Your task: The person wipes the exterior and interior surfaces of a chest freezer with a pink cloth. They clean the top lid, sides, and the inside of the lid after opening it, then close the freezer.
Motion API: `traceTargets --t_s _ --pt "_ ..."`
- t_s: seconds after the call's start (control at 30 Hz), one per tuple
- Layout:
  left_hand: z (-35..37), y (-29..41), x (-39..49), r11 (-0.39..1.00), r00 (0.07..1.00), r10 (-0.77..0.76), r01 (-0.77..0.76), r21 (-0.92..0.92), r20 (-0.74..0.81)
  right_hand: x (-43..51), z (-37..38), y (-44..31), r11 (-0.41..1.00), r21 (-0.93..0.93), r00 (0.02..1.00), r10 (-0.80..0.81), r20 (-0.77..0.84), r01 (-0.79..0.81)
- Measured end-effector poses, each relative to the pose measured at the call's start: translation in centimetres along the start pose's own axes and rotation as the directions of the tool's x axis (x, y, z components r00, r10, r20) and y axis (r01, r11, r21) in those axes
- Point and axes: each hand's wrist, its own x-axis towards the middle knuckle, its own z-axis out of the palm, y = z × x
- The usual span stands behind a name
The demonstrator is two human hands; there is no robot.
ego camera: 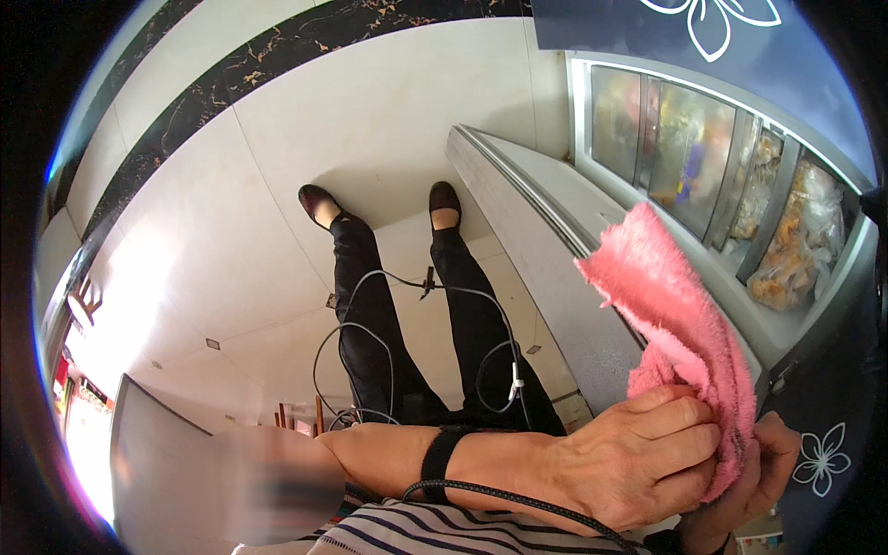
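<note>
My left hand (642,458) reaches across from the left and grips a fluffy pink cloth (683,305). One long end of the cloth stretches up and away over the inside of an open refrigerator door (548,257). Partly hidden behind the left hand and the cloth, my right hand (770,461) has its curled fingers against the cloth's near end. Beyond the cloth stands the open refrigerator compartment (770,326), with clear-fronted drawers (690,152) that look frosted. Bagged food (798,236) shows in the nearest drawer.
Dark refrigerator panels (603,28) with white flower outlines border the compartment. Loose black cables (409,281) hang before my legs, and another cable (513,496) runs along my left forearm. Pale floor tiles (277,229) meet a dark marbled strip (243,76). A chair (83,305) stands far left.
</note>
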Motion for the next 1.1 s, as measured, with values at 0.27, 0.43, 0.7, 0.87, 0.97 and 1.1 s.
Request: traceTargets --t_s 0.27,0.43,0.7,0.87,0.97,1.1 --pt "-5.7 -6.0 -3.1 0.918 0.976 -0.109 0.026 0.396 0.19 0.0 -0.5 0.0 0.992 0.121 0.997 0.016 0.069 -0.024" --pt "-7.8 -8.1 -3.9 0.872 0.944 -0.307 0.229 0.433 0.119 -0.4 -0.5 -0.1 0.998 0.052 0.99 -0.049 0.134 0.043" --pt "-3.3 -1.7 -2.7 0.964 0.964 -0.215 0.183 0.195 0.155 -1.7 0.0 0.8 0.997 0.068 0.997 -0.041 0.068 0.037" --pt "0.4 2.8 -1.3 0.996 0.989 -0.084 0.089 -0.033 0.119 -1.6 0.2 1.0 0.99 0.074 0.991 -0.122 0.048 0.119" --pt "1.0 2.5 -1.9 0.997 0.993 -0.066 0.069 -0.028 0.095 -1.1 0.2 0.9 0.996 0.039 0.996 -0.084 0.005 0.084" --pt "-1.6 -1.6 -3.5 0.992 0.978 -0.009 -0.018 0.125 0.211 -1.1 0.2 0.8 0.964 0.265 0.999 0.019 0.027 -0.026"
